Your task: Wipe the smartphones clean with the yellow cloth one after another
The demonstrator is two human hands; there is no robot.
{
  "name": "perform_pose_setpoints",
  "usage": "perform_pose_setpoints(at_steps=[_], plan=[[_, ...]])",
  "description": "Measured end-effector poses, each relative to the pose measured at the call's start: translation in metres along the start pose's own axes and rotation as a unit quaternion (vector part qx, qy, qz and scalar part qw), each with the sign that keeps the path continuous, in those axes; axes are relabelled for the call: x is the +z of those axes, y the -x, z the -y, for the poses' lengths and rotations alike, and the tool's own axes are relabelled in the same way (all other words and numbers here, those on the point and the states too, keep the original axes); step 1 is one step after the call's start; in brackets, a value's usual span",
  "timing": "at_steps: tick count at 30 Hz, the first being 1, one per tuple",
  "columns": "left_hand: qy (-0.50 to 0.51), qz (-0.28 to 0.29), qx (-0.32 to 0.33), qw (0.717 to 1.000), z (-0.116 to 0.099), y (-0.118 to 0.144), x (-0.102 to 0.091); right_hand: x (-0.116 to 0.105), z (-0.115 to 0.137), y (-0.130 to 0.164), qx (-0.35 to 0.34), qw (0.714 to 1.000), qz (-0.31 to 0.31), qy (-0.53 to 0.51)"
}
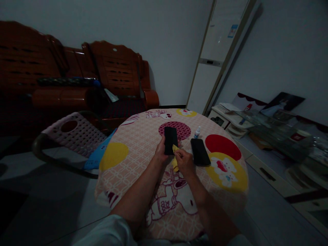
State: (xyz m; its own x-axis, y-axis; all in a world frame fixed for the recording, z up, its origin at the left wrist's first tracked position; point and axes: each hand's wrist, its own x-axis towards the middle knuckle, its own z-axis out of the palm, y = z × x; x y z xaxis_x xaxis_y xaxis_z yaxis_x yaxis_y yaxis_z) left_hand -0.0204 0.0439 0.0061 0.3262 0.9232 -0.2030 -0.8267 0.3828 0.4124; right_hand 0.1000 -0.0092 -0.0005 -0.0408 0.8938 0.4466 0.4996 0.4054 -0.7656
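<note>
My left hand (pixel 161 152) grips a black phone (pixel 170 139) by its lower edge, holding it above a round table (pixel 133 150) with a cartoon-print cloth. My right hand (pixel 185 162) pinches a small yellow cloth (pixel 175 163) against the phone's bottom corner. A second black phone (pixel 200 152) lies flat on the table just right of my right hand. A small white spray bottle (pixel 197 132) with a blue cap stands behind that phone.
A pink perforated plastic chair (pixel 77 131) sits left of the table. A dark wooden sofa (pixel 77 82) lines the back wall. A tall white air conditioner (pixel 217 54) stands in the corner. A low cabinet (pixel 269 150) with clutter runs along the right.
</note>
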Motion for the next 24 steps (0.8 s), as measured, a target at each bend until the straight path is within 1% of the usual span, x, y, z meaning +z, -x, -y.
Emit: perform_pose_setpoints(at_steps=[4, 6, 10, 15, 18, 21, 24], plan=[[-0.037, -0.038, -0.016, 0.998, 0.007, 0.000, 0.003, 0.006, 0.010, 0.005, -0.042, 0.998, 0.051, -0.019], [-0.048, -0.041, -0.029, 0.998, 0.011, 0.001, 0.004, 0.007, 0.011, 0.005, -0.053, 0.996, 0.061, -0.022], [-0.055, -0.021, -0.065, 0.996, 0.016, 0.003, 0.006, 0.001, 0.003, -0.001, -0.033, 0.999, 0.023, 0.004], [-0.068, -0.045, -0.056, 0.995, 0.019, 0.002, 0.004, -0.011, -0.010, -0.009, -0.029, 0.999, -0.028, -0.001], [-0.063, -0.048, -0.056, 0.995, 0.014, 0.001, 0.001, -0.012, -0.012, -0.010, -0.024, 0.999, -0.019, -0.017], [-0.067, -0.040, -0.063, 0.995, 0.003, 0.002, -0.001, -0.011, -0.012, -0.008, -0.026, 0.999, 0.025, -0.037], [-0.078, -0.042, -0.048, 0.995, -0.006, 0.003, -0.003, -0.010, -0.010, -0.008, -0.031, 0.997, 0.053, -0.051]])
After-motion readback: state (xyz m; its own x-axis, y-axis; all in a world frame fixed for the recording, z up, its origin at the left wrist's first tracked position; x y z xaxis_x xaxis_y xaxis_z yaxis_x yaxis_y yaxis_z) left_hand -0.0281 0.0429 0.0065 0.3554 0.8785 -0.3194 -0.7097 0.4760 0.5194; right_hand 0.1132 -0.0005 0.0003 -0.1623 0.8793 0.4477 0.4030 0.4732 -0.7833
